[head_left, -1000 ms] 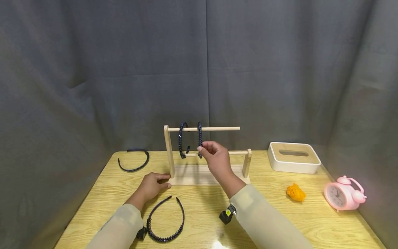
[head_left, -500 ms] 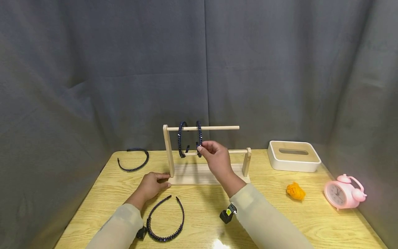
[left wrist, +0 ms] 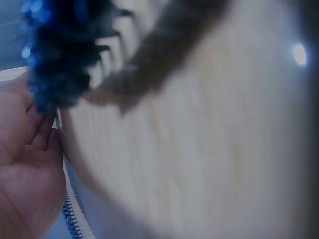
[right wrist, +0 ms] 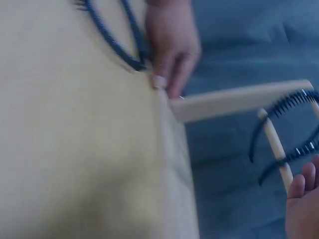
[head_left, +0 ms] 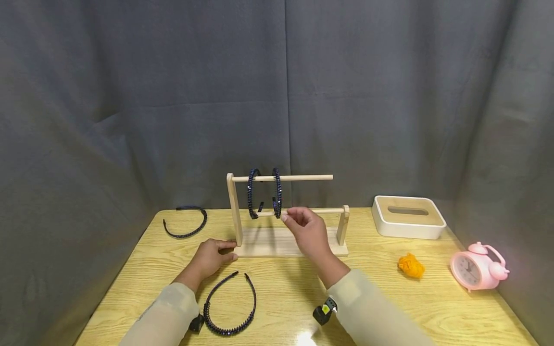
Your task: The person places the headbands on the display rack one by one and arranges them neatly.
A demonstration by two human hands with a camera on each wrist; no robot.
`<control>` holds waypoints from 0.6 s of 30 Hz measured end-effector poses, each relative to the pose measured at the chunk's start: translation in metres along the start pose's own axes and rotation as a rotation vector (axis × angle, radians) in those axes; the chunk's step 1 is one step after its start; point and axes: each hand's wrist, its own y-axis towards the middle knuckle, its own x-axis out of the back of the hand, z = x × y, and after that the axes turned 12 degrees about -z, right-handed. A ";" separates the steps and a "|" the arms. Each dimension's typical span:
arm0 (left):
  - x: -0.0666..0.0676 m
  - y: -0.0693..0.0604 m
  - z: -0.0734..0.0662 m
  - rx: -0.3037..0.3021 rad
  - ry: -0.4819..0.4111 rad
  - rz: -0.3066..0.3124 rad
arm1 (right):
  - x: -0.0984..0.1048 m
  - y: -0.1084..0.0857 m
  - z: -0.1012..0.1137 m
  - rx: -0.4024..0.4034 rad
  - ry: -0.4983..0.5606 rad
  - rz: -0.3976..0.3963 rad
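A wooden stand (head_left: pixel 277 250) has an upper rod (head_left: pixel 307 178) and a lower rod (head_left: pixel 331 211). Two dark beaded headbands hang from the upper rod, the left one (head_left: pixel 250 194) near the tall post, the right one (head_left: pixel 278 192) farther along. My left hand (head_left: pixel 207 259) grips the base's left end between thumb and fingers; the right wrist view also shows this hand (right wrist: pixel 174 40) at the base corner. My right hand (head_left: pixel 309 235) is beside the right headband's lower end, fingers loosely bent, holding nothing. In the right wrist view its fingers (right wrist: pixel 297 186) are near the lower rod.
One headband (head_left: pixel 229 331) lies on the table in front of the stand, another (head_left: pixel 186 236) at the back left. To the right are a white tissue box (head_left: pixel 409 231) with a wooden top, an orange crumpled item (head_left: pixel 411 265) and a pink alarm clock (head_left: pixel 480 271).
My right hand has let go of the right headband and moved slightly right and down. That headband's lower end has shifted a little left. My left hand has stayed at the base.
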 end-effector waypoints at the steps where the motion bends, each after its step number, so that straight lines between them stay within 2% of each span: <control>1: 0.000 0.000 0.000 -0.002 0.001 0.000 | 0.000 -0.007 -0.003 0.016 -0.016 0.030; 3: 0.000 0.001 0.000 -0.007 0.001 0.000 | -0.002 -0.023 -0.007 0.071 -0.052 0.112; 6: 0.002 0.001 -0.002 -0.025 0.007 -0.001 | -0.008 -0.051 -0.009 0.169 -0.130 0.285; 10: 0.004 0.001 -0.002 -0.028 0.016 -0.005 | -0.022 -0.081 -0.009 0.348 -0.265 0.584; 13: 0.003 0.001 -0.001 -0.015 0.010 0.001 | -0.030 -0.095 -0.011 0.472 -0.368 0.806; 15: 0.003 0.000 -0.001 -0.013 0.003 0.005 | -0.033 -0.101 -0.013 0.503 -0.425 0.922; 18: 0.002 -0.003 -0.002 -0.003 -0.015 0.009 | -0.037 -0.108 -0.017 0.505 -0.493 1.038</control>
